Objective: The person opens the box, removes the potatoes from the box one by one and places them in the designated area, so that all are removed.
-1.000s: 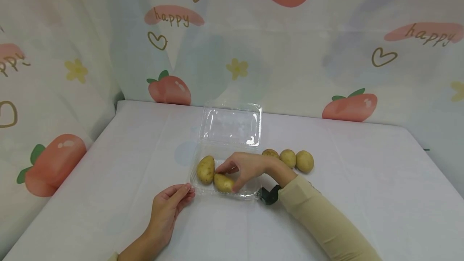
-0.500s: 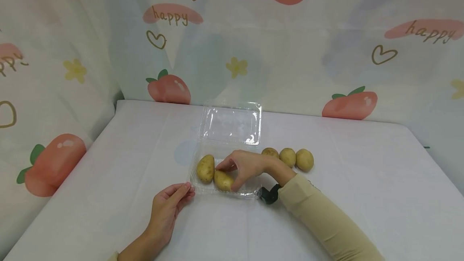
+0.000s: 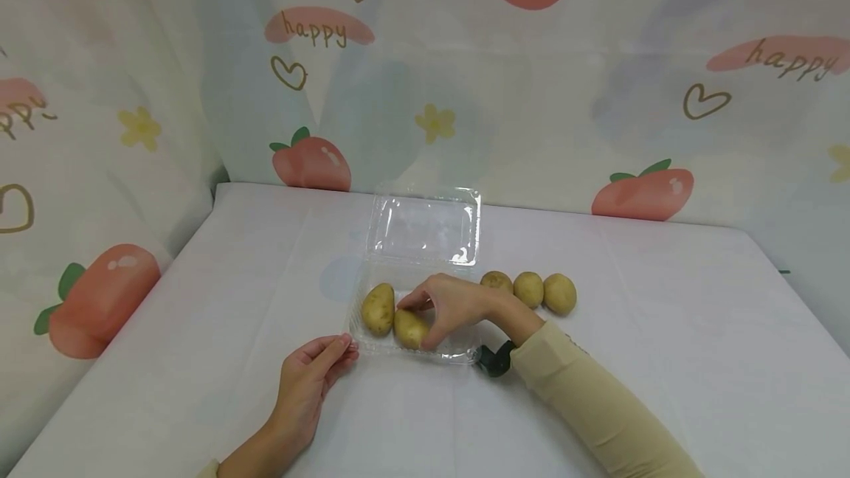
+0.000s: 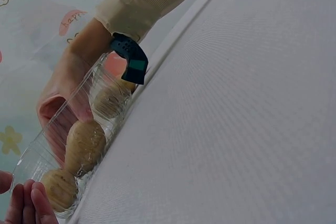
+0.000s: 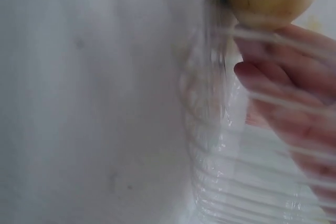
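Note:
A clear plastic clamshell container (image 3: 458, 355) lies open on the table in the head view, its lid (image 3: 425, 231) folded back. My left hand (image 3: 308, 382) pinches its near-left corner between thumb and fingers. Inside, one potato (image 3: 378, 310) lies at the left end. Just right of it, my right hand (image 3: 458, 308) grips a second potato (image 3: 408, 329) between thumb and fingers, low in the tray. The left wrist view shows this held potato (image 4: 85, 148) through the ribbed plastic wall. Part of the tray's right side is hidden behind my right hand.
Three more potatoes (image 3: 528, 290) stand in a row on the white tablecloth, right of the container; my right wrist partly covers the leftmost. A dark device (image 3: 494, 360) is strapped under the right wrist. A printed cloth backdrop (image 3: 505, 109) rises behind the table.
Within my right hand's grip the second potato has turned slightly more upright, staying beside the first. My left hand keeps its place at the container's corner.

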`<state>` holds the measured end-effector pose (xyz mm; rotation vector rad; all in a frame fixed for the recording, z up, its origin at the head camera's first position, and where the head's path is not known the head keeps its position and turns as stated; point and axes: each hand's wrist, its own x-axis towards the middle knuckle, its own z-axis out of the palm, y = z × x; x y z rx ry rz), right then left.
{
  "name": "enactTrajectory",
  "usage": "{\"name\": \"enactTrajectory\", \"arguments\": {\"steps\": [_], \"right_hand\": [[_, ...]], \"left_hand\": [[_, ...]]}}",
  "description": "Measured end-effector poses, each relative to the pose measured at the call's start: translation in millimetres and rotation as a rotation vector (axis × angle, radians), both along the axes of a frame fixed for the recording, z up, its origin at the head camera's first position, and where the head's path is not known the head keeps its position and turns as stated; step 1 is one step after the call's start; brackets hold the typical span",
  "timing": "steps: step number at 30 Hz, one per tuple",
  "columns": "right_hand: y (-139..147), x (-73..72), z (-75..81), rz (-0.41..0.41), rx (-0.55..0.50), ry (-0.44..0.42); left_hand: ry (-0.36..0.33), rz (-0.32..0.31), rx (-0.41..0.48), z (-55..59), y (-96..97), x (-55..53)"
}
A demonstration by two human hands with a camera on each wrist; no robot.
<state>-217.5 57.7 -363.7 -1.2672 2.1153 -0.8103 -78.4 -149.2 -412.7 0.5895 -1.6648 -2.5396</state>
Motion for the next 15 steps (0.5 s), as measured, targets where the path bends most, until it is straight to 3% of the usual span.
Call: {"name": "enactTrajectory", "arguments": {"steps": [15], "right_hand": [[5.3,4.3,3.4,-0.055,-0.018,0.142]], "left_hand": [[-0.003,-0.006,-0.011,0.9,0.8,0.7]]}}
